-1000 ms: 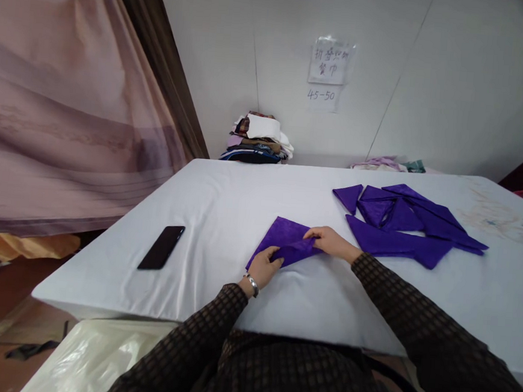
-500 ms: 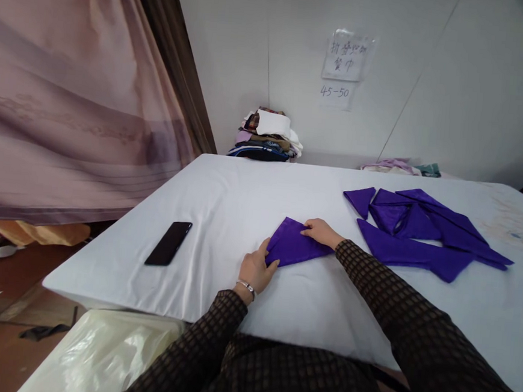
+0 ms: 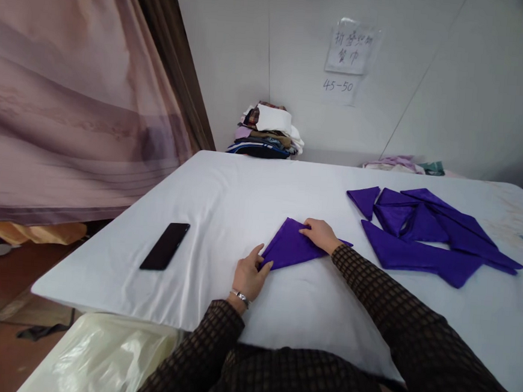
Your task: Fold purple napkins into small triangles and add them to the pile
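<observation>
A purple napkin (image 3: 294, 247), folded into a flat triangle-like shape, lies on the white-covered table (image 3: 224, 205) in front of me. At its left corner is my left hand (image 3: 248, 276), with the thumb on the cloth and the fingers around the corner. My right hand (image 3: 322, 234) pinches the napkin's upper edge, right of its peak, and covers part of its right side. A thin purple tip shows past the right wrist. Several more folded purple napkins (image 3: 419, 257) lie in an overlapping group to the right.
A black phone (image 3: 165, 246) lies left of my hands. Behind the table's far edge is a pile of folded clothes (image 3: 270, 133), with more cloth (image 3: 400, 163) farther right. A pink curtain (image 3: 69, 102) hangs at left; a plastic-covered surface (image 3: 108, 353) stands below the table's front.
My left hand has slid slightly left and down to the napkin's corner, its fingers more spread. The right hand stays on the upper edge, and a napkin tip now shows beyond its wrist.
</observation>
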`<state>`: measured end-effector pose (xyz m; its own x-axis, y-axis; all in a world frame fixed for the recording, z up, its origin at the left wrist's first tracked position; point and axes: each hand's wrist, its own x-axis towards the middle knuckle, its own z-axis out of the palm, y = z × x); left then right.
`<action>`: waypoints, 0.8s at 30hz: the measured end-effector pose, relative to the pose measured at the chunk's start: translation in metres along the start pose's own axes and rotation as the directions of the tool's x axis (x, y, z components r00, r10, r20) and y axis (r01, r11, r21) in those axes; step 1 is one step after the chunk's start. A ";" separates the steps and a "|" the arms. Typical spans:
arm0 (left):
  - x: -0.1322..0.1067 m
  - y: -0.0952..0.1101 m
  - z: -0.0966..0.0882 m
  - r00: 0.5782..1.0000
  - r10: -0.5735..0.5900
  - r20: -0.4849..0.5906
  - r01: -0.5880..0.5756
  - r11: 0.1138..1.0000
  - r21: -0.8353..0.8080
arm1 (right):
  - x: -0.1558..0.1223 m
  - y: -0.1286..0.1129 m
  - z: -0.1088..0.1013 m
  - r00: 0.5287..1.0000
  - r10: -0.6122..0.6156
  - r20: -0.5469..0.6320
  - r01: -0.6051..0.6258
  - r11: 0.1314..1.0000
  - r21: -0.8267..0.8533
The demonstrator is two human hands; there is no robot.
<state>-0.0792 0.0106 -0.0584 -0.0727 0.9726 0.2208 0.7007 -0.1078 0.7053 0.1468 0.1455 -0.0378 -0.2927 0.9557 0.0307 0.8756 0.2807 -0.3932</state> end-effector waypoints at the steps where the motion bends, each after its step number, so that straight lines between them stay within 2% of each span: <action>1: -0.001 0.000 -0.001 1.000 0.004 -0.003 -0.004 1.000 0.009 | 0.000 -0.001 0.001 1.000 0.005 -0.005 -0.005 1.000 -0.012; 8: -0.011 -0.007 -0.011 0.999 0.044 -0.003 -0.044 0.992 0.122 | 0.001 -0.004 0.007 0.999 -0.002 -0.054 0.001 1.000 -0.018; 16: -0.009 -0.015 -0.009 1.000 0.007 -0.027 -0.005 0.998 0.065 | 0.005 -0.004 0.012 0.995 -0.041 -0.088 0.040 0.999 -0.022; 24: -0.009 -0.016 -0.008 0.999 0.001 -0.038 0.001 0.999 0.054 | 0.009 -0.003 0.014 0.996 -0.009 -0.088 0.008 1.000 -0.009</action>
<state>-0.0957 0.0020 -0.0661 -0.0990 0.9639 0.2473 0.7378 -0.0956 0.6682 0.1365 0.1518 -0.0498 -0.2654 0.9573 0.1144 0.8766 0.2890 -0.3847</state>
